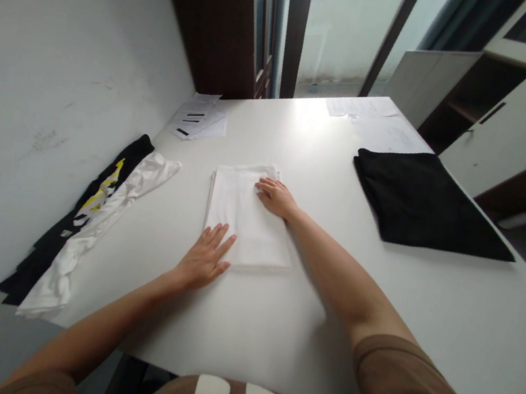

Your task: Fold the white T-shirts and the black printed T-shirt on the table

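A white cloth (257, 236), folded into a flat rectangle, lies on the white table (242, 327) in front of me. My left hand (206, 258) rests at its near left edge, fingers spread and lying flat, with the fingertips on the fabric. Farther back, my right hand (274, 196) lies palm down near the cloth's far right corner, its fingers stretched out to the left. Neither hand grips anything. Part of the cloth's right edge is hidden under my right hand and forearm.
Along the wall at left lie a black garment (93, 197) with a yellow and white print and a crumpled white garment (103, 225). A folded black cloth (431, 204) is at right. Papers (200, 117) lie at the far left, more sheets (379, 125) at the far right.
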Tool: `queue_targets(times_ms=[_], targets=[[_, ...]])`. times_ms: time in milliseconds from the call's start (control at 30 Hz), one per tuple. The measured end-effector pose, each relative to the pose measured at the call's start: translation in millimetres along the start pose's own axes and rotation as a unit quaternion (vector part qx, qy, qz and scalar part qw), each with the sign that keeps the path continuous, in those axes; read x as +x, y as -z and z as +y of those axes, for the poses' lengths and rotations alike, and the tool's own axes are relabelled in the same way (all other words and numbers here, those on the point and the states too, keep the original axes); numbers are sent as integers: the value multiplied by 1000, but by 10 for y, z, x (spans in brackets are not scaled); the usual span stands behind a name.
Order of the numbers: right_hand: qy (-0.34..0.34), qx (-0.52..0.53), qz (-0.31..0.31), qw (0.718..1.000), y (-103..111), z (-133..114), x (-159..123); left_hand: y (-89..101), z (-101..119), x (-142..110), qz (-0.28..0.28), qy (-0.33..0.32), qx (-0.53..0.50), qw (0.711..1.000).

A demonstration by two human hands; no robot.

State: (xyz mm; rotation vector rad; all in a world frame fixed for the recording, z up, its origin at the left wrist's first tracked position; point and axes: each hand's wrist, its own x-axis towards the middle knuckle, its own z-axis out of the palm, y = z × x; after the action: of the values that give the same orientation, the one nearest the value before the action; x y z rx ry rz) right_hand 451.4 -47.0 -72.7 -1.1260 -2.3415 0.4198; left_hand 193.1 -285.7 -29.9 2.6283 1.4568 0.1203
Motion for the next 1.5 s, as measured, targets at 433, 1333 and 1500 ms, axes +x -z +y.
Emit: queue_targets(times_ms=[433,1333,1500], targets=[[-3,2,5,1000,30,-32,-5,124,181,900,-2,-81,-33,996],[2,-10,4,1000,50,-44,1,181,419,838,9,-165,-243,956],[-12,-21,-2,1000,103,-132,-2,62,-252,959,93,52,-95,990]])
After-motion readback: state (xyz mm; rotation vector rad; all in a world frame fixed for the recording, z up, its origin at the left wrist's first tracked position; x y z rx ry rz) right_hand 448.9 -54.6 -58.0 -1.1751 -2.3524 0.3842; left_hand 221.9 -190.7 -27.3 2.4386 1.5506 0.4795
